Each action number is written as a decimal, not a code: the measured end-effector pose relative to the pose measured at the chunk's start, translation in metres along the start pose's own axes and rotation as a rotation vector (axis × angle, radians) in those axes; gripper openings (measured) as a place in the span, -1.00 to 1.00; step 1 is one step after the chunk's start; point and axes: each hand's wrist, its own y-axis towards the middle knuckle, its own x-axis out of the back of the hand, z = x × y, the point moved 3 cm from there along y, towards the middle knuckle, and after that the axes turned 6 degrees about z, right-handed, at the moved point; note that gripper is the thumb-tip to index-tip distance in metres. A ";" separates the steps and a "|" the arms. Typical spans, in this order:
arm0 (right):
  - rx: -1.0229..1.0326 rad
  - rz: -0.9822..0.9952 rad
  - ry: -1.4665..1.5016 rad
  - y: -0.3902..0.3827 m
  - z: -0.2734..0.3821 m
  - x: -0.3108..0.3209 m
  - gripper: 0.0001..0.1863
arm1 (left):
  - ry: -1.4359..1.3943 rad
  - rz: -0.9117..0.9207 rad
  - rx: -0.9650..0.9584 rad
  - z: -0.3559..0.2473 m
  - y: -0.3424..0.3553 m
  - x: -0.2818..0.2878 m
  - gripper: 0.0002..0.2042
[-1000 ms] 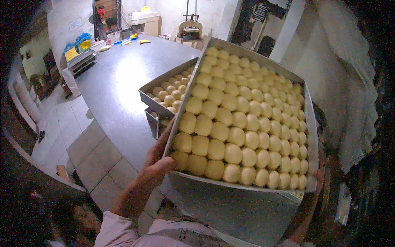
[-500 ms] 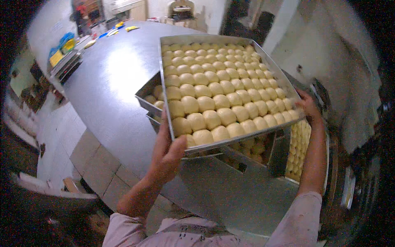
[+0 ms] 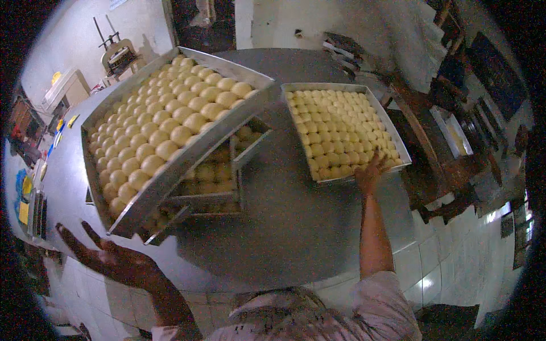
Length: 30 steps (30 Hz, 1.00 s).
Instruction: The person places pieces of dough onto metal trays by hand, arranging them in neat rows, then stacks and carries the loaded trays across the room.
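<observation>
A deep metal tray full of rounded dough balls in close rows sits askew on other trays at the left. Just off its near corner is my left hand, fingers spread, holding nothing. To the right, a second tray of dough balls lies on the table. My right hand reaches over that tray's near edge with fingers apart; whether it touches the dough cannot be told. Under the left tray, stacked trays with more dough balls partly show.
The trays stand on a grey metal table with a curved-looking edge. A dark wooden rack stands close on the right. At the far left are a press-like device and a boxy appliance with blue and yellow bags.
The tray I held up in both hands now rests on the stack at the left, let go. My right hand has moved to the other tray; the view has swung right.
</observation>
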 end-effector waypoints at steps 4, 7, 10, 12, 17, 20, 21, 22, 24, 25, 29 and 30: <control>0.087 0.117 0.883 -0.027 -0.057 0.017 -0.09 | -0.360 0.650 -0.390 -0.044 -0.060 -0.048 -0.55; 0.003 0.115 0.840 -0.065 -0.128 0.035 -0.13 | -0.453 0.964 -0.470 -0.076 -0.114 -0.092 -0.56; -0.182 0.183 0.861 -0.098 -0.173 0.070 -0.22 | -0.253 0.990 -0.168 -0.075 -0.156 -0.160 -0.54; -0.376 0.221 0.973 -0.141 -0.202 0.091 -0.28 | -0.295 1.120 0.015 -0.072 -0.175 -0.196 -0.53; -0.648 0.224 1.082 -0.235 -0.249 0.120 -0.30 | -0.750 1.568 0.435 -0.082 -0.212 -0.229 -0.51; -0.721 0.245 1.148 -0.265 -0.239 0.131 -0.30 | -0.883 1.724 0.525 -0.081 -0.225 -0.221 -0.49; -0.727 0.250 1.162 -0.268 -0.235 0.131 -0.30 | -0.920 1.761 0.520 -0.080 -0.230 -0.219 -0.48; -0.732 0.257 1.170 -0.272 -0.232 0.135 -0.30 | -0.946 1.800 0.508 -0.078 -0.234 -0.213 -0.48; -0.727 0.241 1.176 -0.264 -0.230 0.146 -0.31 | -1.029 1.855 0.429 -0.084 -0.243 -0.202 -0.46; -0.717 0.228 1.182 -0.256 -0.226 0.151 -0.31 | -1.078 1.880 0.361 -0.085 -0.242 -0.198 -0.46; -0.609 0.223 1.176 -0.211 -0.210 0.168 -0.31 | -1.159 1.720 0.183 -0.109 -0.225 -0.162 -0.43; -0.580 0.232 1.190 -0.200 -0.203 0.171 -0.31 | -1.137 1.641 0.171 -0.112 -0.212 -0.148 -0.41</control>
